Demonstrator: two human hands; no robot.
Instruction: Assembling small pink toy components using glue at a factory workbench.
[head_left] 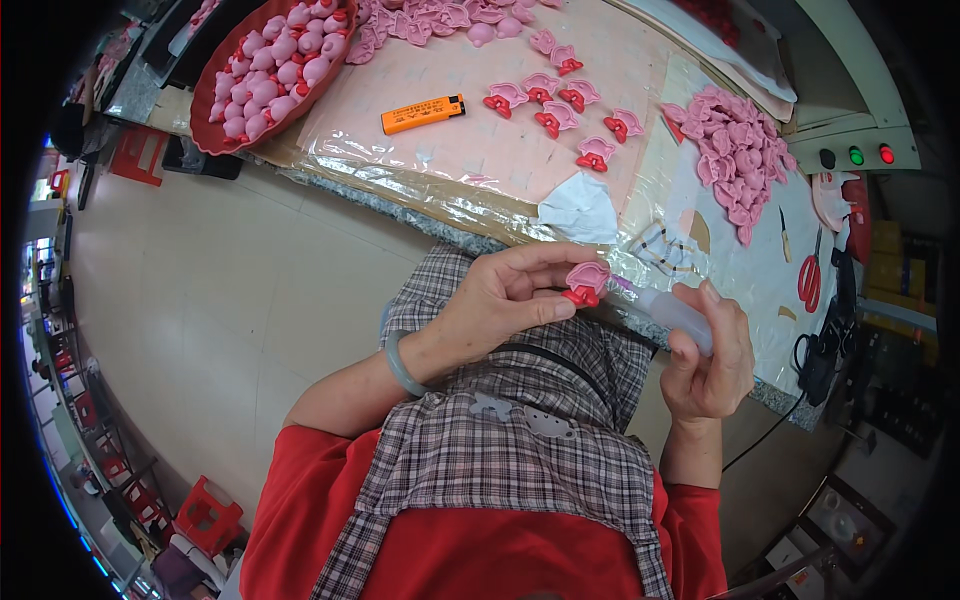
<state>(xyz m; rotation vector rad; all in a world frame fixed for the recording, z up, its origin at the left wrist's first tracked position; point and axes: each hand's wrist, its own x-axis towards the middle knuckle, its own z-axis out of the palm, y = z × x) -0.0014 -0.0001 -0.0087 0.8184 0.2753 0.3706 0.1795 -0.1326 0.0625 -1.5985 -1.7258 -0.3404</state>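
Between the thumb and fingers of my left hand (505, 295) is a small pink plastic part with a red piece (586, 282) at its lower end. My right hand (712, 350) grips a translucent squeeze bottle (682, 318), tilted so its purple-tinted nozzle (624, 284) points at the pink part. Whether the tip touches the part I cannot tell. Both hands are just in front of the table's near edge, over my lap. On the table ahead lie several similar pink-and-red parts (548, 118), spread apart. A crumpled white cloth (580, 208) sits beyond my left hand.
A red basin (207, 110) of pink-and-red pieces stands at the far left. An orange lighter (423, 114) lies near it. Pink parts (735, 155) are heaped on the right, with red scissors (810, 283) and a small knife (785, 237) beside them. A striped cloth (668, 250) rests near the bottle.
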